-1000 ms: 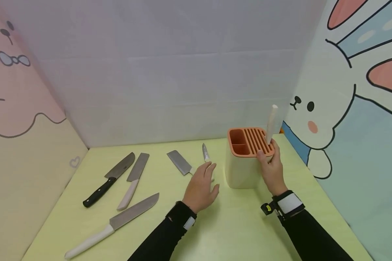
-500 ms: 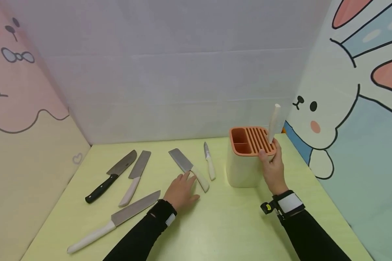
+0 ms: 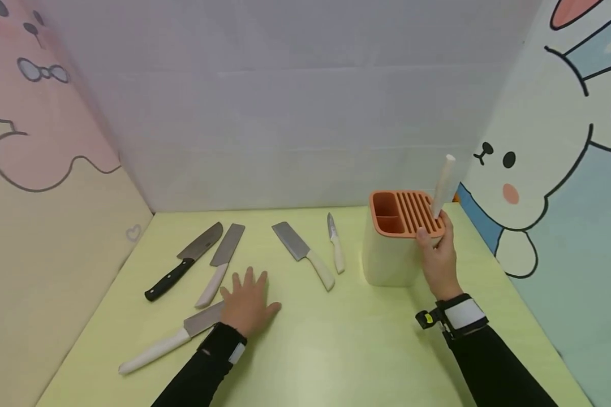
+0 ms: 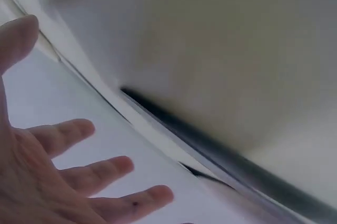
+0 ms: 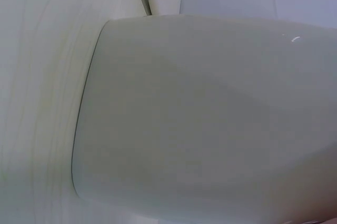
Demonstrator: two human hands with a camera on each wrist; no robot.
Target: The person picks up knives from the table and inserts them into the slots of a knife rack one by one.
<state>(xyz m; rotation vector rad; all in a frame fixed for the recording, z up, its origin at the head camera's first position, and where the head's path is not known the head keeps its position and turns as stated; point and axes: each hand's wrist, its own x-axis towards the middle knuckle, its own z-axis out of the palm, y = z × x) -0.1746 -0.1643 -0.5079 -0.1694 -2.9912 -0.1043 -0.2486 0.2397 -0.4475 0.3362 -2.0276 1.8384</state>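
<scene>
My left hand (image 3: 246, 308) is spread open over the blade end of a large white-handled chef's knife (image 3: 155, 350), hiding its tip. In the left wrist view its fingers (image 4: 110, 171) are apart, with nothing between them. My right hand (image 3: 439, 265) grips the near right corner of a cream knife block (image 3: 389, 260), thumb at the front of its orange slotted top. A white-handled knife (image 3: 443, 186) stands in the rightmost slot, handle up. The block's pale wall (image 5: 200, 113) fills the right wrist view.
Further left lie a black-handled knife (image 3: 170, 278) and a pale-handled cleaver (image 3: 219, 271). Between hand and block lie a white-handled cleaver (image 3: 305, 257) and a small paring knife (image 3: 338, 249). A pale back wall (image 3: 285, 113) and printed side walls enclose the yellow-green table (image 3: 336, 350).
My left hand has moved left, away from the block and past the white-handled cleaver, to the large chef's knife, its fingers spreading. The right hand keeps its grip on the block. The head view has shifted slightly.
</scene>
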